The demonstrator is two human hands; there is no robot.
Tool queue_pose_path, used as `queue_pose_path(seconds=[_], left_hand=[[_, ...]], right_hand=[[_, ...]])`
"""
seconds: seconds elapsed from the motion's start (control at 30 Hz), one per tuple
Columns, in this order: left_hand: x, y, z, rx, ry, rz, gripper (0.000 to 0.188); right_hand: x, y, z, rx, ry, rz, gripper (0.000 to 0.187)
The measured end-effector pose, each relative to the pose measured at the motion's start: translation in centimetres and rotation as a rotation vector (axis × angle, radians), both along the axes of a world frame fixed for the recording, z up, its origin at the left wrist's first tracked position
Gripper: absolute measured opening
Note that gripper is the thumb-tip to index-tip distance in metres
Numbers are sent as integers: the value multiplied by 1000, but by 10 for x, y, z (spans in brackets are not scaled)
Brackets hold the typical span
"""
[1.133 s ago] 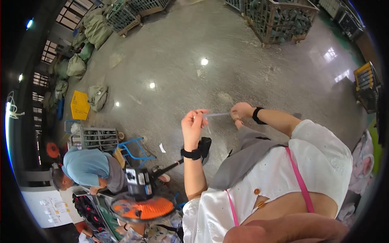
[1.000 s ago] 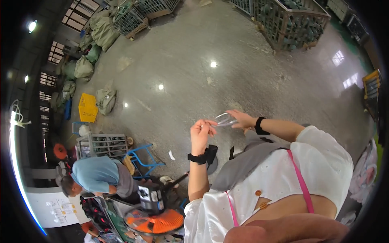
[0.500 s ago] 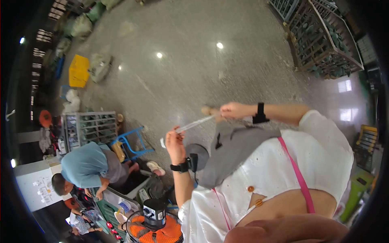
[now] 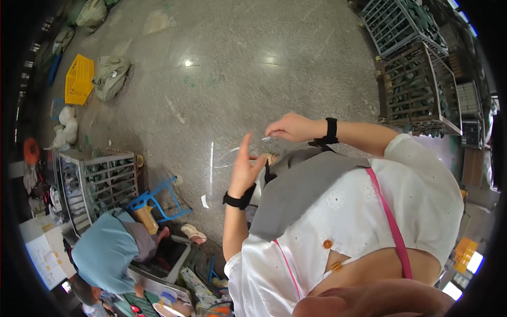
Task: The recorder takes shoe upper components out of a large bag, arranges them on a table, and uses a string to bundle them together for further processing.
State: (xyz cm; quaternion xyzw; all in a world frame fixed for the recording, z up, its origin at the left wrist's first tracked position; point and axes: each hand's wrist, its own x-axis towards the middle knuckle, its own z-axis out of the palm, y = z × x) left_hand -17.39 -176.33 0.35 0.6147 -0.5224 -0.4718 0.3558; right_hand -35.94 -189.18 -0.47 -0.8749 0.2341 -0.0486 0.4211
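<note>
My right hand [image 4: 292,128] is closed in a pinch with a thin whitish strip [image 4: 266,138] at its fingertips; most of the strip is hidden or too fine to follow. Left of it, my left hand [image 4: 246,168] is open, fingers apart, the index finger pointing up. Behind its fingers a faint, see-through curved band [image 4: 224,154] shows; whether it joins the strip I cannot tell. Both wrists wear black bands. Below my hands hangs a grey apron [image 4: 301,198] over a white top.
A small white scrap [image 4: 205,201] lies on the grey floor [image 4: 174,100]. At left, a co-worker in a blue shirt [image 4: 105,248] bends beside a blue stool frame [image 4: 158,201] and a slatted cart [image 4: 108,177]. Filled slatted carts [image 4: 414,90] stand right; a yellow crate [image 4: 79,79] is far left.
The strip that was stretched between both hands is no longer taut. My left hand has opened and moved right and up; the right has risen slightly. The view has shifted.
</note>
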Motion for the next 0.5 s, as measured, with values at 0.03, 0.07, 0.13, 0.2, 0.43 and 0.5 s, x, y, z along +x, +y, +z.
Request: queue_pose_path(seconds=[0.03,0.07,0.13,0.2,0.43,0.5], left_hand=[[10,-14,-3,2,-3,-3,48],[18,-29,-8,-43,5,-57,42],[40,-53,-33,49,55,-52,20],[71,-82,-32,103,15,-4,18],[165,-180,-18,127,203,123,23],[182,-213,-4,125,196,91,22]], right_hand=[[19,-14,12,165,-32,-38,17],[31,-29,20,327,-60,-80,15],[44,-66,11,468,-118,-67,16],[58,-110,-3,608,-184,-70,18],[180,-212,-45,-260,-110,-131,20],[230,-247,-45,19,-325,-211,26]])
